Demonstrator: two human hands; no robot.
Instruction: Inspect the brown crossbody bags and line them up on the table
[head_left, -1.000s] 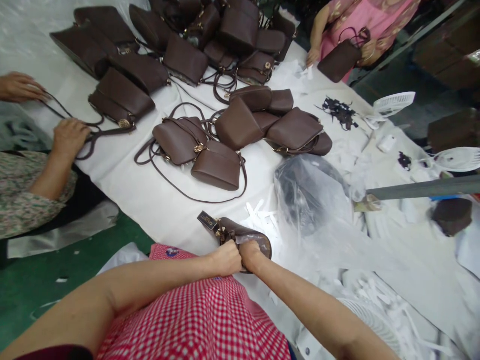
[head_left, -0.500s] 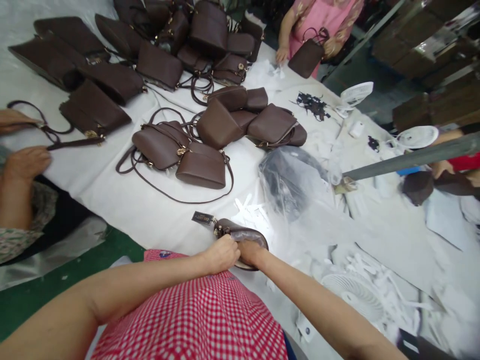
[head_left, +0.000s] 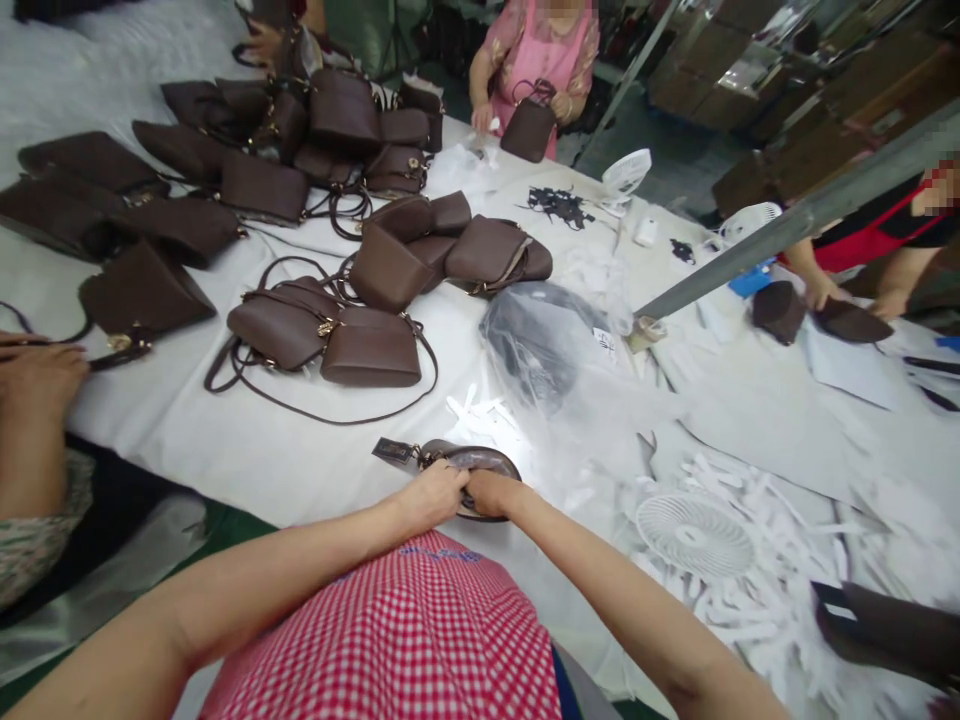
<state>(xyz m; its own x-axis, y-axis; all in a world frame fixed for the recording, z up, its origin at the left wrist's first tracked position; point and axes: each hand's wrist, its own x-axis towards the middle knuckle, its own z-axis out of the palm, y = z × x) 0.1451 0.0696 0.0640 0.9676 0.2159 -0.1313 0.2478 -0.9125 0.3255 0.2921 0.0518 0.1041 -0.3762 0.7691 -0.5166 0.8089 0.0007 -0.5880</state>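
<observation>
A small brown handbag (head_left: 499,460) lies open near the table's front edge, and a black tag (head_left: 395,451) hangs from its left end. My left hand (head_left: 439,492) is closed on the bag's near rim. Beside it, my right hand (head_left: 491,492) reaches inside the opening, its fingers hidden by the bag. Behind the bag lie white strips (head_left: 480,415). Further back, several finished-looking brown handbags (head_left: 371,345) with thin straps rest in a group.
A clear plastic bag with dark contents (head_left: 544,345) sits right of centre. A white fan (head_left: 697,535) stands among white scraps at the right. A grey pole (head_left: 787,220) slants across. Piled brown bags (head_left: 262,185) fill the back left; other people's hands work around the table.
The view has tilted up and shifted right, showing more of the people opposite. My right hand has gone slightly deeper into the bag; my left hand keeps its hold on the rim.
</observation>
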